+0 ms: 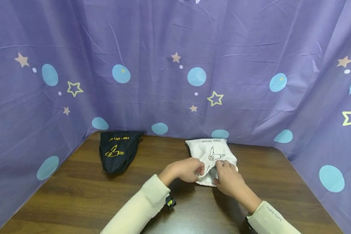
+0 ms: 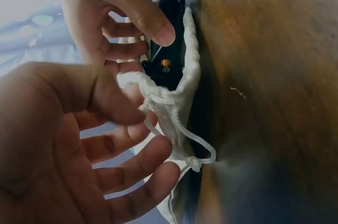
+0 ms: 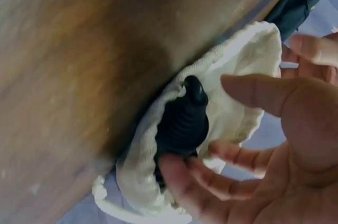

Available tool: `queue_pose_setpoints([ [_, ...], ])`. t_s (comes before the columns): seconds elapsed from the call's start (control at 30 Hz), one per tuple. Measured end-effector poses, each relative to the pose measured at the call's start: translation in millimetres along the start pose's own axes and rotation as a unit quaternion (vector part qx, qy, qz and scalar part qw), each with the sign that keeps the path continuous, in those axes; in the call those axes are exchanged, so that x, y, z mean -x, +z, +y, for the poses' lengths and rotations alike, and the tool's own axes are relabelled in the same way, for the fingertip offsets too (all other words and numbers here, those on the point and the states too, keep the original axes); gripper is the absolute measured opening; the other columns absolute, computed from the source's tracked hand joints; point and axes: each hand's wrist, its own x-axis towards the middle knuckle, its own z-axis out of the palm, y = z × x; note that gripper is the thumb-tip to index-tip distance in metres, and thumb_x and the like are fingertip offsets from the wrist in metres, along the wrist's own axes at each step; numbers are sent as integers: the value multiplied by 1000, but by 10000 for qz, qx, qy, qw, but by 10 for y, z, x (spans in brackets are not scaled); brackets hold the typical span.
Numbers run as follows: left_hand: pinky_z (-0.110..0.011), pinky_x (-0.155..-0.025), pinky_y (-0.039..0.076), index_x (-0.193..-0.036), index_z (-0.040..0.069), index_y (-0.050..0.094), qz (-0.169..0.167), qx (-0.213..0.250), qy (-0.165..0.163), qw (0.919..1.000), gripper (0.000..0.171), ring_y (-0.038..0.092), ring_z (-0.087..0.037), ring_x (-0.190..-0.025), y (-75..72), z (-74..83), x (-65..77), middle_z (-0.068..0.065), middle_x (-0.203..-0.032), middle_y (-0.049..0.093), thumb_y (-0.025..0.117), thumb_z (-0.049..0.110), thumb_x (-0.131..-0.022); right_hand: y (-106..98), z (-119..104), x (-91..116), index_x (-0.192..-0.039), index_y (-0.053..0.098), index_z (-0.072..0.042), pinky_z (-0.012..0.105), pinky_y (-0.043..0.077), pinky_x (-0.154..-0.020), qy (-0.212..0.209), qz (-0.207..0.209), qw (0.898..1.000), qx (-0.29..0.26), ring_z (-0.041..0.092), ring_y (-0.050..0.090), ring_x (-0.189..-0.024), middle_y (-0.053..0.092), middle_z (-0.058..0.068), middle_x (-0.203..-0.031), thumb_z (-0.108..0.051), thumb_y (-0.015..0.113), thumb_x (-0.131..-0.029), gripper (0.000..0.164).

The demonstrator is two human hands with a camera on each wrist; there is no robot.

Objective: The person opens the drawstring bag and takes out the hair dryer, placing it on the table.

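Note:
A white drawstring bag (image 1: 210, 152) printed with "Hair Dryer" and a dryer outline lies on the table, its mouth towards me. My left hand (image 1: 188, 169) pinches the rim on the left side. At the right of the mouth is my right hand (image 1: 229, 178), its fingers spread over the upper layer and its thumb by the opening. Inside, a black object (image 3: 185, 121) with a ribbed end shows in the right wrist view; the rest is hidden in the cloth. In the left wrist view a knotted white cord (image 2: 203, 147) hangs from the rim.
A black bag (image 1: 118, 152) with yellow "Hair Dryer" print lies at the table's far left. The brown wooden table (image 1: 161, 152) is backed and flanked by a purple curtain (image 1: 152, 65) with stars and blue dots.

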Motion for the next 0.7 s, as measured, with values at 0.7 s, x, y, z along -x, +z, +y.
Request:
queue_pose_setpoints([
  [0.7,-30,-58,48,-68,14,59,1243,790,-2081,9670,17,58,-15,-60,-101,-318,-266,6,-61,56,61,9,-84,52,-48,-120,-102,43,1,59,51,-63,700,-204,9973,72,51,57,-75,48,29,-87,-3,74,-73,43],
])
